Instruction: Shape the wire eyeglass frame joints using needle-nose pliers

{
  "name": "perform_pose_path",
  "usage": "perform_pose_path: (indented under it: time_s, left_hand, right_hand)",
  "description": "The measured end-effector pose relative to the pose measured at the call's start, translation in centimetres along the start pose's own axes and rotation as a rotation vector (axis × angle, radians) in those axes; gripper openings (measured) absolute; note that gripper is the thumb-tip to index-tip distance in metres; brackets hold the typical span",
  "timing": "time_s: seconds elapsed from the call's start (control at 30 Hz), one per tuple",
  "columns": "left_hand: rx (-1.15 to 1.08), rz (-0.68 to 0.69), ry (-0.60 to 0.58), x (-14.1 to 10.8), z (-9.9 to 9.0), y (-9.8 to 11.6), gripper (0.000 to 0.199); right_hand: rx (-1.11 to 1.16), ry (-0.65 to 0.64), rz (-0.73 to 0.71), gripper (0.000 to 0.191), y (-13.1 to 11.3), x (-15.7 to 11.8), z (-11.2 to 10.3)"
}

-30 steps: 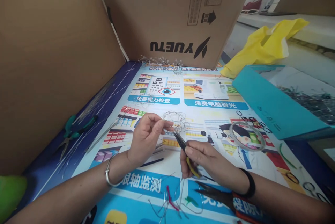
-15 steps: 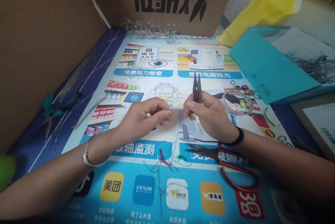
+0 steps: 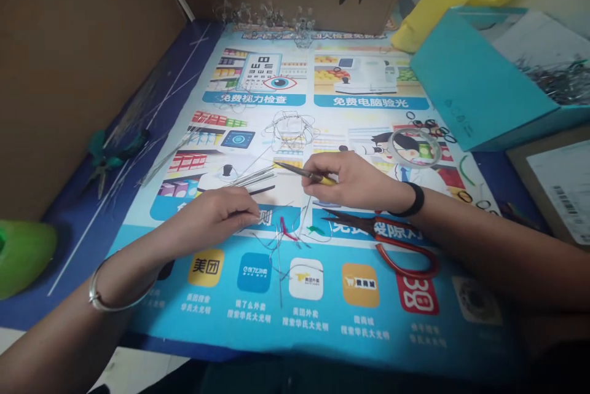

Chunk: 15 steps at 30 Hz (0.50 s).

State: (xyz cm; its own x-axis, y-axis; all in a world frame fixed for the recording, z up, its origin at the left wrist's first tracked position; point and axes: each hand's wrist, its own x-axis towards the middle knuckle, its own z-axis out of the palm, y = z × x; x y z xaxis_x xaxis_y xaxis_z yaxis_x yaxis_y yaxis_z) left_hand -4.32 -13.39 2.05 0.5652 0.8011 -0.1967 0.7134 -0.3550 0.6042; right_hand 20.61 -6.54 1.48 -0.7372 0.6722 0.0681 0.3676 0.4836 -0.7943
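Pointing pliers, gripped in right hand, leftward beside right end of slanting wires, with left hand curled nearer them; cannot tell whether empty.

There are two pliers, one scissors and one turquoise box.

Pliers in right fingers, scissors nearby.
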Motion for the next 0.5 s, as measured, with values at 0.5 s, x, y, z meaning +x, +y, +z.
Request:
perform_pose_path:
  time_s: [0.5]
  left_hand:
    - [0.056, 0.186, 0.262, -5.0, -0.9, 1.5, 0.022]
  right_hand:
    - [-0.216, -0.088, -0.063, 0.013, -1.2, -1.6, 1.8]
